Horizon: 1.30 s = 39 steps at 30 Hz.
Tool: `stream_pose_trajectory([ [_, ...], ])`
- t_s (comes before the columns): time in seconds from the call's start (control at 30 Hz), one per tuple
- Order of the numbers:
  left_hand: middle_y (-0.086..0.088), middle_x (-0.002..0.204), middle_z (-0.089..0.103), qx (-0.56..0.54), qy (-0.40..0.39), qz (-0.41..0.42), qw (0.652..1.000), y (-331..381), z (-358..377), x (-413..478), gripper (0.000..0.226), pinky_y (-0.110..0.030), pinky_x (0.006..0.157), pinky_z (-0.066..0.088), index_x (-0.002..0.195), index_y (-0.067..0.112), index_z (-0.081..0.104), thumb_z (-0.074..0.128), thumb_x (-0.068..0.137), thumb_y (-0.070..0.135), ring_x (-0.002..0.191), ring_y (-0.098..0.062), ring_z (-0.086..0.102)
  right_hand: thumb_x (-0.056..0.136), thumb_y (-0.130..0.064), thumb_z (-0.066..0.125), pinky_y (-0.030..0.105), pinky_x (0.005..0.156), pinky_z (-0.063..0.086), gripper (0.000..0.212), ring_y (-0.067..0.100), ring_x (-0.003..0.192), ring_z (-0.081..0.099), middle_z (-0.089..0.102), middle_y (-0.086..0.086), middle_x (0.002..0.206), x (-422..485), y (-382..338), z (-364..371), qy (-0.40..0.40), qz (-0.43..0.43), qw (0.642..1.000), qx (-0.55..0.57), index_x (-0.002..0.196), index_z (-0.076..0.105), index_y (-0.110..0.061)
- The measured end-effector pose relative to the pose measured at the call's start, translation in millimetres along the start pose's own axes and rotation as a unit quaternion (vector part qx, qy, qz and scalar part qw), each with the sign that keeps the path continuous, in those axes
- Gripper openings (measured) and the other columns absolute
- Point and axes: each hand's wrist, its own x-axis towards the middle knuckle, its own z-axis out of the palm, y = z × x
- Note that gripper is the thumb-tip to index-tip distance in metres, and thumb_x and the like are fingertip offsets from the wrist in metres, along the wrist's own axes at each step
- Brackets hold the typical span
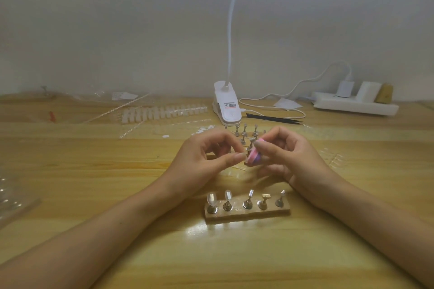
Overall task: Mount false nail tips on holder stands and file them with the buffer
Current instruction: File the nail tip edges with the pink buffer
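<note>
Above the middle of the wooden table, the left hand has its fingers curled, thumb and forefinger pinching a small dark piece that is too hidden to name. The right hand is likewise curled, gripping a pink and purple buffer between thumb and forefinger. The buffer's long axis is steeply tilted, its upper end toward the right hand's fingertips and its lower end down-left, touching the piece in the left hand's pinch. Near the person, between the forearms, lies a wooden block with five holder stands in a row running left to right. The two leftmost carry clear nail tips standing upright, tips pointing up. Loose stands cluster just behind the hands, and farther back lie strips of nail tips, a white clip lamp and a power strip.
</note>
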Motion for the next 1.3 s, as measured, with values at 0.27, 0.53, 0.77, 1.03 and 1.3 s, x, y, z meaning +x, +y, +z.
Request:
stream_pose_trajectory([
  [0.27, 0.014, 0.06, 0.048, -0.021, 0.0, -0.005, 1.0, 2.2, 0.3, -0.3, 0.01, -0.014, 0.063, 0.04, 0.082, 0.009, 0.07, 0.074, 0.081, 0.018, 0.061, -0.005, 0.045, 0.071, -0.025, 0.086, 0.035, 0.059, 0.061, 0.038, 0.031, 0.076, 0.074, 0.073, 0.019, 0.083, -0.7, 0.7, -0.2, -0.019, -0.002, 1.0, -0.01, 0.089, 0.058, -0.007],
  [0.53, 0.014, 0.06, 0.049, -0.028, -0.003, -0.007, 1.0, 2.4, 0.3, -1.0, 0.011, -0.017, 0.064, 0.039, 0.081, 0.011, 0.07, 0.073, 0.08, 0.021, 0.061, -0.006, 0.046, 0.074, -0.025, 0.085, 0.031, 0.058, 0.059, 0.037, 0.029, 0.076, 0.074, 0.073, 0.015, 0.084, -1.3, -0.4, 1.1, -0.046, 0.003, 0.998, -0.03, 0.091, 0.057, -0.007],
  [0.77, 0.016, 0.059, 0.05, -0.022, -0.001, -0.009, 1.0, 2.3, 0.0, -0.8, 0.007, -0.012, 0.064, 0.039, 0.081, 0.012, 0.07, 0.074, 0.082, 0.018, 0.06, -0.003, 0.046, 0.076, -0.026, 0.084, 0.034, 0.056, 0.06, 0.038, 0.027, 0.072, 0.072, 0.072, 0.022, 0.085, -1.6, 0.2, 0.7, -0.055, -0.003, 0.998, -0.034, 0.091, 0.057, -0.004],
  [1.03, 0.017, 0.06, 0.049, -0.021, -0.024, 0.007, 0.999, 4.4, 1.0, -2.0, 0.007, -0.012, 0.066, 0.039, 0.081, 0.014, 0.07, 0.074, 0.081, 0.02, 0.062, -0.003, 0.045, 0.068, -0.031, 0.079, 0.036, 0.055, 0.059, 0.043, 0.024, 0.07, 0.071, 0.071, 0.016, 0.081, 1.3, -2.0, -1.3, -0.033, 0.003, 0.999, -0.016, 0.092, 0.055, -0.004],
  [1.3, 0.015, 0.061, 0.048, -0.026, -0.02, -0.002, 0.999, 2.8, 1.2, -1.5, 0.009, -0.012, 0.065, 0.04, 0.082, 0.01, 0.07, 0.074, 0.082, 0.018, 0.061, -0.006, 0.044, 0.076, -0.027, 0.082, 0.03, 0.055, 0.059, 0.034, 0.021, 0.069, 0.07, 0.072, 0.012, 0.081, -1.7, 0.6, -0.2, -0.064, -0.012, 0.997, -0.043, 0.09, 0.058, -0.008],
])
